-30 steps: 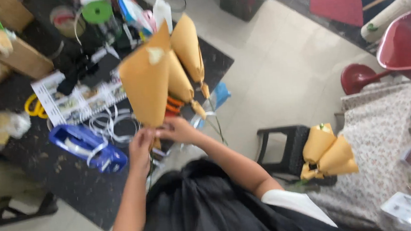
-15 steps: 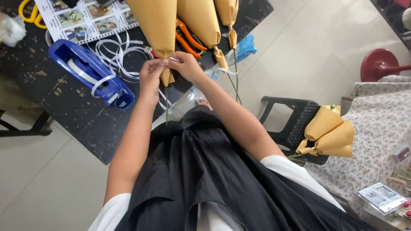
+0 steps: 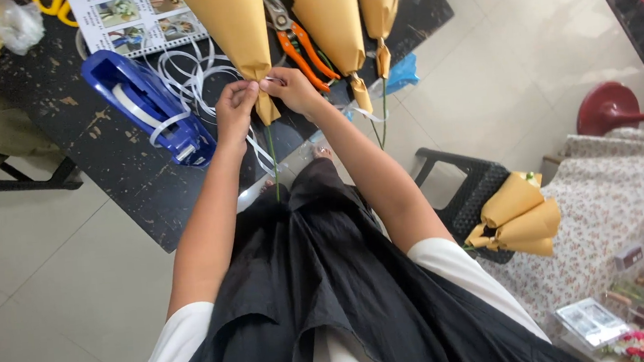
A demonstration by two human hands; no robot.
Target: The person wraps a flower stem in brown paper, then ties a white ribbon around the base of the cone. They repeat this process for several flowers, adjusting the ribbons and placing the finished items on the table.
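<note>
My left hand (image 3: 233, 107) and right hand (image 3: 292, 89) both pinched shut on the neck of the brown paper cone (image 3: 234, 35), just above its twisted tail. Cone's long axis ran 12 to 6 o'clock, wide mouth away at 12, green stem (image 3: 274, 162) trailing toward me at 6. Hands met at the neck, equally near, left at 9, right at 3. 2 more cones (image 3: 332, 19) lay at 2 o'clock by the orange pruners (image 3: 297, 41); blue tape dispenser (image 3: 149, 103) at 9 on the black table (image 3: 106, 167).
</note>
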